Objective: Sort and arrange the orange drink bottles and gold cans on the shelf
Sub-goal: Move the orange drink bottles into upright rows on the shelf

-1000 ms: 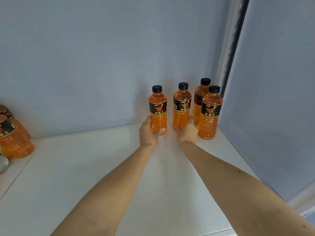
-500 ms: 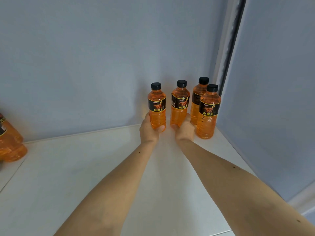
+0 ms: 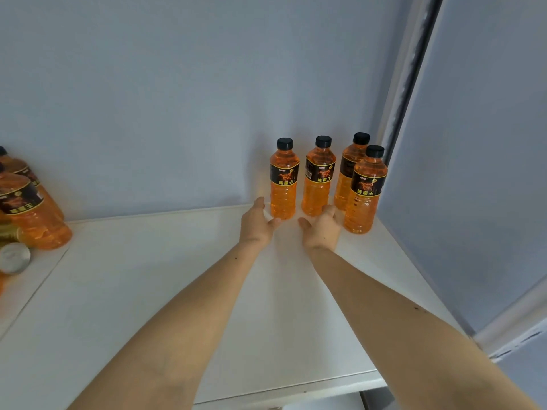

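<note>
Soft even daylight, sharp centre, warped edges

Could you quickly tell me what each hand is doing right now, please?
Left hand: open, holding nothing, beside the leftmost bottle.
Right hand: open, holding nothing.

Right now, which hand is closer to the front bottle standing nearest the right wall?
Right. The right hand sits just left of that front bottle, almost touching its base; the left hand is farther left, beyond two other bottles.

pale blue wall [image 3: 148,99], grey door panel [image 3: 473,143]
</note>
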A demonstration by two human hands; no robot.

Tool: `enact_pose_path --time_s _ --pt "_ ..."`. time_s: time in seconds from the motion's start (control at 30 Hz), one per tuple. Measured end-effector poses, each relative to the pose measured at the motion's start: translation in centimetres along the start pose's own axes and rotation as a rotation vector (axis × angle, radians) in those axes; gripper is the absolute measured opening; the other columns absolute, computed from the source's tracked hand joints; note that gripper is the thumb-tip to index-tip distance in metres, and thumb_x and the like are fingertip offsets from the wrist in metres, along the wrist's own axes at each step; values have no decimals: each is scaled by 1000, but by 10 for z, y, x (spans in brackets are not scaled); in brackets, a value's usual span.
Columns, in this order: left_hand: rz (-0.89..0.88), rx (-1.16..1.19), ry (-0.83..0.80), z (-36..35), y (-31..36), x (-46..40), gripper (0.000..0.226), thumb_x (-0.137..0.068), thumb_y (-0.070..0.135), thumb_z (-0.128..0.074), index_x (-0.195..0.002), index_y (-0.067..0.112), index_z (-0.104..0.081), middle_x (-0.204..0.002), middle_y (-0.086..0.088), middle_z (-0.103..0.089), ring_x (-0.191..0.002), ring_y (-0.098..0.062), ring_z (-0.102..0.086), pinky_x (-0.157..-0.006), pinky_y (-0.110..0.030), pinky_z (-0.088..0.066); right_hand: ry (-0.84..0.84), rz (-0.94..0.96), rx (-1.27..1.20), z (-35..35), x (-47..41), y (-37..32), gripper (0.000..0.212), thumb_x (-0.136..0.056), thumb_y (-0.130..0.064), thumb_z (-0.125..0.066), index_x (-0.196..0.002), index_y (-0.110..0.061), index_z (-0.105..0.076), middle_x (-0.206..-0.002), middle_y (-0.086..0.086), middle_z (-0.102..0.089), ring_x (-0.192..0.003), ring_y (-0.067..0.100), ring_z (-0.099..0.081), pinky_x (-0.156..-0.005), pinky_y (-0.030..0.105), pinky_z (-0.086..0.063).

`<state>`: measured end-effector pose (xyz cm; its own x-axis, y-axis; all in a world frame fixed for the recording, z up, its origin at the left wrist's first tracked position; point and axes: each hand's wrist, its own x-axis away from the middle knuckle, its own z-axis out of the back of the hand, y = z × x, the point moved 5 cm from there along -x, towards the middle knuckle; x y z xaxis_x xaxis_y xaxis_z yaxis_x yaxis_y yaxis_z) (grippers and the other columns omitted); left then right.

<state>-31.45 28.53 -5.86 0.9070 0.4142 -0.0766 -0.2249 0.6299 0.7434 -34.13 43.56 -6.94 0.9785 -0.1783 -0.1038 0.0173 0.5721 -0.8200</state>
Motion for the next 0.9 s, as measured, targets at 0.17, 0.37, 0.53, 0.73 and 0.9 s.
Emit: enact_pose_path --time_s 0.17,0.37,0.53,0.73,0.9 --pt "-77 -107 59 38 -13 26 51 -92 24 -59 -140 13 -43 -142 -7 -49 -129 -26 -47 -106 -34 -38 -30 88 3 -2 31 -23 39 -89 -21 -65 -124 -11 -51 -127 10 -57 -110 29 -58 -89 38 -50" --pt "-5 -241 176 101 -57 75 37 -94 28 -54 -130 22 -54 -133 2 -56 -122 -19 -51 -94 -34 -45 -154 303 90 -26 84 -63 29 -89 -19 -64 -117 -15 -60 -119 8 -61 -104 26 -60 -82 34 -50" --pt "24 -436 240 161 -98 113 35 -96 27 -51 -130 23 -54 -131 0 -57 -120 -22 -52 -89 -35 -44 -264 559 247 -60 140 -105 30 -90 -17 -63 -120 -15 -60 -128 4 -57 -105 25 -60 -82 35 -51" --pt "51 -533 302 247 -155 148 32 -95 27 -53 -127 20 -57 -126 -3 -60 -114 -24 -56 -87 -37 -49 -333 683 301 -112 208 -154 30 -91 -16 -60 -121 -14 -58 -131 3 -54 -111 25 -56 -86 38 -49" --pt "-2 -586 350 324 -198 176 33 -92 28 -59 -123 19 -60 -121 -4 -63 -108 -24 -61 -79 -31 -48 -308 695 278 -152 266 -196 31 -90 -15 -63 -120 -13 -60 -129 5 -57 -111 26 -57 -86 37 -50"
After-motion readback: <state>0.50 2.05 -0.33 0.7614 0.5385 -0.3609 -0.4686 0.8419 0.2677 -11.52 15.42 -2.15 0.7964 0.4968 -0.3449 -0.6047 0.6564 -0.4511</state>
